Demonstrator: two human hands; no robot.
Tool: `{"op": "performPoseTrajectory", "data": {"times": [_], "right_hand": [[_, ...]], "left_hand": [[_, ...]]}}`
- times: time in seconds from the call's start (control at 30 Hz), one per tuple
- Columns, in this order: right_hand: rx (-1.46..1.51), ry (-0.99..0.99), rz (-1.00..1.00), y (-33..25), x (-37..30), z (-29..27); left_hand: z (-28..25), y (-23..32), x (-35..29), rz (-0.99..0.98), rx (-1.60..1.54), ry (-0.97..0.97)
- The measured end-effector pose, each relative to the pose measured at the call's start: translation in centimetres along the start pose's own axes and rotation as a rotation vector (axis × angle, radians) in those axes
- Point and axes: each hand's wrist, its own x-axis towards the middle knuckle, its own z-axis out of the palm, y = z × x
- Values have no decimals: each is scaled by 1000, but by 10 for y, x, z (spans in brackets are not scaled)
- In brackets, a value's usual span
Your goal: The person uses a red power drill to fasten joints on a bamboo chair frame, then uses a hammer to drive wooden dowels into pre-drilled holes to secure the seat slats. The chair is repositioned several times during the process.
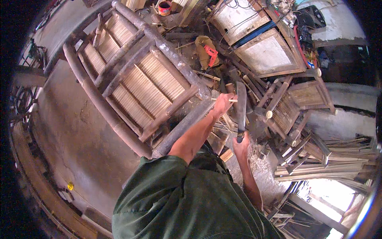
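My left hand (223,103) is closed on a thin pale bamboo stick (233,100), which sticks out on both sides of the fingers. In my right hand (241,146) is the dark handle of a machete (241,109). Its broad blade points away from me, and the stick's right end reaches the blade's left edge; whether they touch I cannot tell. Just left of my left hand stands a large bamboo frame (90,92) of thick dark poles, with panels of pale slats (143,87) set inside. My left forearm passes over its near corner.
A red power drill (211,55) lies beyond the machete. To the right is a small bamboo chair (284,115), with bundled bamboo strips (330,165) behind it. Framed white panels (264,51) and a red tin (164,8) are at the far side. Shavings (258,159) litter the floor.
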Motion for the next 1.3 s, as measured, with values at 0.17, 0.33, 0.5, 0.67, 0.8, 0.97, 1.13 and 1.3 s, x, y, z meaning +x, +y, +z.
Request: {"op": "performPoseTrajectory", "data": {"times": [0.17, 0.33, 0.5, 0.67, 0.8, 0.97, 1.13, 1.3], "right_hand": [[393, 99, 185, -11, 51, -48], [655, 557, -101, 11, 32, -15], [287, -77, 234, 27, 25, 30], [824, 589, 81, -27, 69, -89], [420, 24, 130, 34, 5, 37], [406, -103, 243, 5, 52, -18], [1146, 745, 8, -14, 54, -56], [274, -148, 243, 54, 5, 62]], "left_hand": [[-9, -25, 10, -8, -95, 42], [-9, -6, 1, -40, 6, -46], [-14, -13, 22, 84, 29, -28], [-17, -8, 7, 24, 84, -2], [-1, 3, 8, 89, -14, 18], [7, -39, 6, 218, -58, 139], [-12, -12, 0, 16, 69, -91], [19, -45, 5, 228, -330, 31]]}}
